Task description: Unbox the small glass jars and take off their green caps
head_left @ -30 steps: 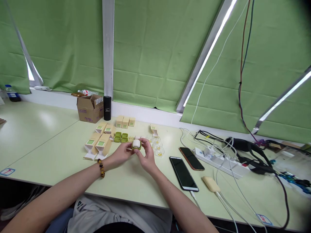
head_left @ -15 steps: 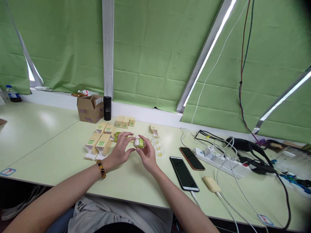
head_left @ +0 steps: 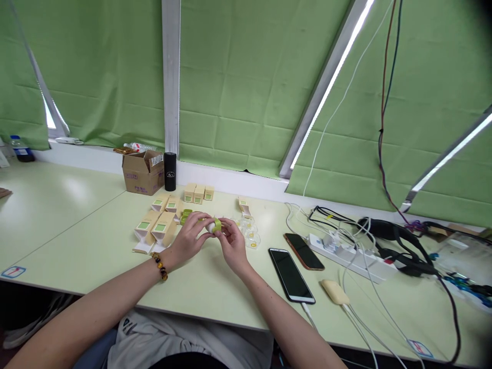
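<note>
Over the middle of the table, a small rounded green-and-white case (head_left: pixel 216 225) is held between both hands. The fingertips of my left hand (head_left: pixel 188 237) close on its white end. My right hand (head_left: pixel 233 245) pinches the green end with thumb and fingers. Just behind my left hand lie green pieces (head_left: pixel 186 215), partly hidden by the fingers. Clear plastic holders with yellow spots (head_left: pixel 251 240) lie right of my right hand. Left of my left hand stand several small beige cartons (head_left: pixel 164 228) with green squares, some with flaps open.
Farther back are more beige cartons (head_left: pixel 198 193), a cardboard box (head_left: pixel 142 174) and a black cylinder (head_left: pixel 169 172). Two phones (head_left: pixel 292 275), a yellowish charger-like block (head_left: pixel 335 292), a power strip (head_left: pixel 351 256) and tangled cables occupy the right. Another person's hand (head_left: pixel 4 192) shows at the far left.
My left hand has moved right and its fingers have closed onto the case. The case has shifted slightly left and turned, its white end now more covered by fingers.
</note>
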Demonstrator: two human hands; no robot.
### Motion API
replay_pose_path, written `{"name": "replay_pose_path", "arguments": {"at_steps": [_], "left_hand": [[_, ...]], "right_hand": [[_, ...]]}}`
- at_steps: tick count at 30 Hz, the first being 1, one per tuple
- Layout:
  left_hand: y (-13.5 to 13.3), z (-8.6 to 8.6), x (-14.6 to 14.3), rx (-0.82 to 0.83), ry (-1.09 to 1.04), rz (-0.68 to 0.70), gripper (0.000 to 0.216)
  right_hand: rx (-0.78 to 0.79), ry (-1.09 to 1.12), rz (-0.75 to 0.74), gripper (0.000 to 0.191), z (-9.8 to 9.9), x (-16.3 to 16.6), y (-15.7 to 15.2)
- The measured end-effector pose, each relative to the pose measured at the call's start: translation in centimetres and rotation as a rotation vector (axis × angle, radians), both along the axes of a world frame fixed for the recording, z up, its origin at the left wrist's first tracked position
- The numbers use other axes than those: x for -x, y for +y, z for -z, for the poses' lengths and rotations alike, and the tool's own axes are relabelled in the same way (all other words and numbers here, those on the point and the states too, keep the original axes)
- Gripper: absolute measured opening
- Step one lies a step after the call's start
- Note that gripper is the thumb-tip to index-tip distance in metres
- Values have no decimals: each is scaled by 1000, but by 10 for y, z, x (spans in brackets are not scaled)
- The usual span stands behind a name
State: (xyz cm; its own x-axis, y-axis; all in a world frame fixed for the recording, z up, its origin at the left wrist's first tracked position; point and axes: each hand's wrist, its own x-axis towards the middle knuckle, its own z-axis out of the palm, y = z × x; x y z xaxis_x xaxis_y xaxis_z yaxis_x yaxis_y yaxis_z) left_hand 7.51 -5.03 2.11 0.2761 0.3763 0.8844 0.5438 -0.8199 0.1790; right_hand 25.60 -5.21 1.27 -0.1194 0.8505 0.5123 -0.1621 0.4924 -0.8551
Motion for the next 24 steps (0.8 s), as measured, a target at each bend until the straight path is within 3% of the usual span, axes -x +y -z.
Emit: {"name": "replay_pose_path", "arguments": {"at_steps": [10, 19, 24], "left_hand": [[-4, -7, -6, -9, 164, -61, 35], [5, -22, -14, 31, 337, -59, 30], [13, -15, -15, 19, 278, -51, 31]], "right_hand": [[160, 86, -73, 48, -4, -1, 6], [202, 169, -27, 44, 0, -6, 12], [232, 209, -75, 49, 4, -7, 14]]}}
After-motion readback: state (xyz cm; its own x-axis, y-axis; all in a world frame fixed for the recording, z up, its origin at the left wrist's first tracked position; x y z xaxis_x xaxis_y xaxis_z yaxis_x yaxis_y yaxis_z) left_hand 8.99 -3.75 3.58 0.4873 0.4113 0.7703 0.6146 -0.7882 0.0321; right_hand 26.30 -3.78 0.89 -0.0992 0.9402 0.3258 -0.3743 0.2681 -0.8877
